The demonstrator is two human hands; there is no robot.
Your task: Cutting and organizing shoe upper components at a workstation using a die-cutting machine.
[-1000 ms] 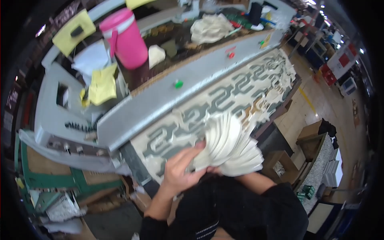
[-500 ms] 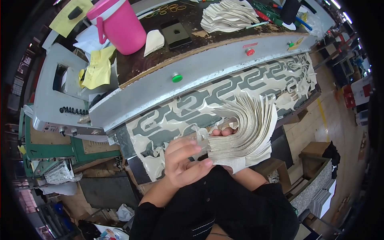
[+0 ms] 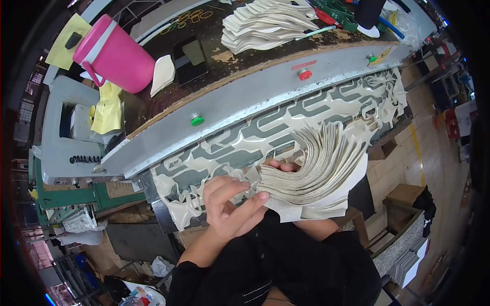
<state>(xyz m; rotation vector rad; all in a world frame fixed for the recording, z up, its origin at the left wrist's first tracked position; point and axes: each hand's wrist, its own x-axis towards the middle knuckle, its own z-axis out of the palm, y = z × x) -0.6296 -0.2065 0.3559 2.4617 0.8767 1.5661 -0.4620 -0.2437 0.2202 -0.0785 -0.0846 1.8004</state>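
A thick, curved stack of cream cut fabric pieces (image 3: 316, 176) is held in front of me, its layers fanned at the upper right. My right hand (image 3: 284, 165) grips it; only some fingertips show past the inner curve, and the rest is behind the stack. My left hand (image 3: 229, 206) is at the stack's left end, fingers spread and a fingertip at the layer edges. It holds nothing that I can make out. Beyond the stack, cream cut-out scrap sheet (image 3: 306, 117) with long openings lies over a dark grey surface.
A grey machine beam (image 3: 245, 94) with green and red buttons crosses ahead. On its dark top stand a pink jug (image 3: 120, 56), a phone (image 3: 191, 61), another fabric stack (image 3: 265, 25) and green-handled tools (image 3: 337, 13). Cardboard boxes (image 3: 403, 196) are at the right.
The view has shifted, with the jug and buttons now further left. The stack sits slightly further right, and my left fingers have come a little apart from its end.
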